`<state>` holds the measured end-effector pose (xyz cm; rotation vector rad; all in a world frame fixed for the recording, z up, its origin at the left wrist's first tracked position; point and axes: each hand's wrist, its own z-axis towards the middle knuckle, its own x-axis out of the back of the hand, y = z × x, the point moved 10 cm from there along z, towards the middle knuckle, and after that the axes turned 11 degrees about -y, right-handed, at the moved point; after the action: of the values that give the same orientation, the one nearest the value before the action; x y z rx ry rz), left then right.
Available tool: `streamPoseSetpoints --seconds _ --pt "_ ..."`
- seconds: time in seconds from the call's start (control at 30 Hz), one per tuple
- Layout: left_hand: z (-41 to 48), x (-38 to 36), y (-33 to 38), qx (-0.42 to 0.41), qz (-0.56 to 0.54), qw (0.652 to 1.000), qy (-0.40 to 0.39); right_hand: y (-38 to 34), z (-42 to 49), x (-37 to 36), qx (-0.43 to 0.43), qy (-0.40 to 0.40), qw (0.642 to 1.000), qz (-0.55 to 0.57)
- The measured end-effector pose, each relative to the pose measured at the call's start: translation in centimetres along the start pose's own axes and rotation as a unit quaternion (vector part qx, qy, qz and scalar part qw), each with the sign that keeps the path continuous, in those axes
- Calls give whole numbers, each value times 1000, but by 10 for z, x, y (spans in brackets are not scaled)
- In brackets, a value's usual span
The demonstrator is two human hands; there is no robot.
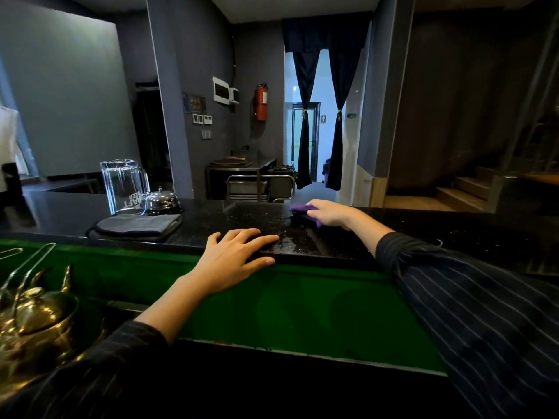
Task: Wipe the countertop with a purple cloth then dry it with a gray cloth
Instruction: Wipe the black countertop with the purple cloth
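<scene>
A black speckled countertop [242,219] runs across the middle of the head view. My right hand [328,213] presses a purple cloth [301,209] flat on its far side, right of centre; most of the cloth is hidden under the hand. My left hand [233,258] rests open on the near edge of the countertop, fingers spread, thumb over the edge. A folded gray cloth [139,225] lies on the counter to the left, untouched. The surface between my hands looks wet and shiny.
A clear glass pitcher [122,186] and a chrome call bell [161,201] stand behind the gray cloth. A brass kettle [39,313] sits low at the left. A green panel [317,309] lies below the counter edge. A doorway with dark curtains lies beyond.
</scene>
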<state>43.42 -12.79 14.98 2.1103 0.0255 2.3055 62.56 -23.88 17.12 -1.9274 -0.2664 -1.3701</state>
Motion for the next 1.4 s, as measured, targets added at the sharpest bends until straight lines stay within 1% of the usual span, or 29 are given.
streamPoseSetpoints --seconds 0.1,0.23,0.33,0.43,0.47,0.53,0.7,0.83,0.9,0.97,1.0,1.03,1.07,1.17,1.27,1.33,1.4 --pt "5 -2 -4 5 -4 1000 -6 -8 13 -8 -35 -38 998 -21" --pt "6 -2 -6 6 -8 1000 -5 -43 36 -23 -33 -61 996 -59" --pt "5 -1 -4 11 -13 1000 -18 -73 41 -42 19 -73 994 -76" --pt "3 3 -3 15 -34 999 -22 -90 21 -49 75 -79 992 -68" --pt "2 3 -3 15 -43 999 -23 -88 12 -45 84 -74 992 -60" --pt "0 4 -2 15 -57 998 -29 -73 -4 -33 76 -50 995 -45" --pt "-1 4 0 19 -57 998 -34 -9 -54 -3 -22 44 999 8" --pt "-2 1 0 24 -53 998 -26 27 -69 -3 -130 94 986 35" --pt "-1 0 1 24 -53 998 -31 29 -68 -9 -206 112 972 12" --pt "-1 -1 1 22 -50 998 -35 14 -69 -19 -284 120 951 -23" --pt "0 -1 2 20 -47 998 -36 3 -70 -25 -310 123 942 -33" --pt "0 -1 2 19 -44 998 -35 -11 -67 -31 -317 123 940 -37" --pt "1 -1 2 19 -42 998 -35 -27 -60 -37 -301 120 945 -40" --pt "1 1 -2 26 -45 998 -29 -70 -44 -47 -195 103 975 -44" --pt "1 3 -2 17 -46 999 -19 -84 -49 -32 -79 105 991 -16" --pt "0 2 -2 16 -44 999 -17 -61 -65 -7 -61 149 985 57" --pt "-1 1 -1 18 -40 999 -21 -24 -91 19 -90 210 971 75"
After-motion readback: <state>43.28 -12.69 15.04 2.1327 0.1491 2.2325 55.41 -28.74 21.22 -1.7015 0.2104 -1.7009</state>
